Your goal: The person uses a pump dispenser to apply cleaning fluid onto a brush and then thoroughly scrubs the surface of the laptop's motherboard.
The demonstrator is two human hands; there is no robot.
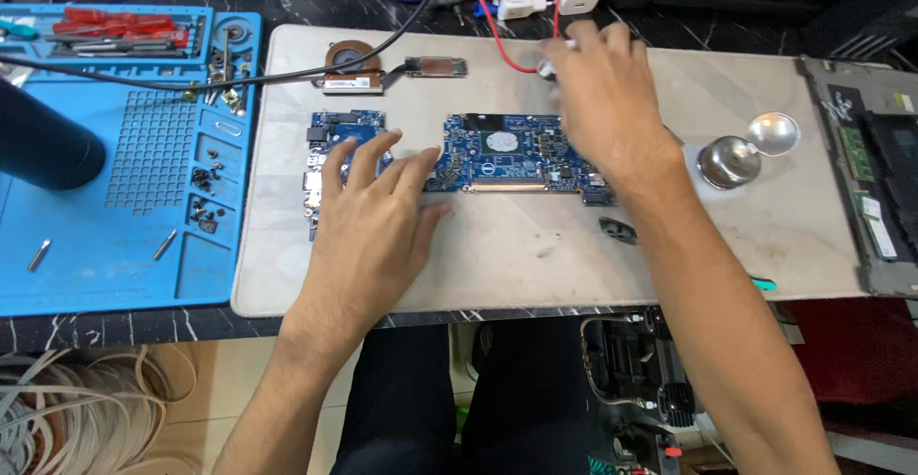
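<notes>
Left hand (375, 215) lies flat with its fingers (360, 157) spread, tips pressing on the blue circuit board (497, 153), whose left end is partly hidden under them. Right hand (601, 102) reaches past the board's far edge, fingers curled together around something small and pale at their tips; it's blurred, and I cannot tell what it is or how firmly it's pinched. A red wire (490, 27) runs right up to those fingertips, its end lost behind them. Just beyond the left fingertips sit a copper fan and heat pipe (354, 66), crossed by a black cable (239, 78). Right of the right wrist, a shiny metal pot (728, 161) with its lid beside it. Everything rests on a grey work mat (535, 255). Farther left of the left hand, a blue screw tray (143, 265) with small screws too tiny to sort out. Far right, an opened laptop shell (875, 169), cut off by the frame edge.
</notes>
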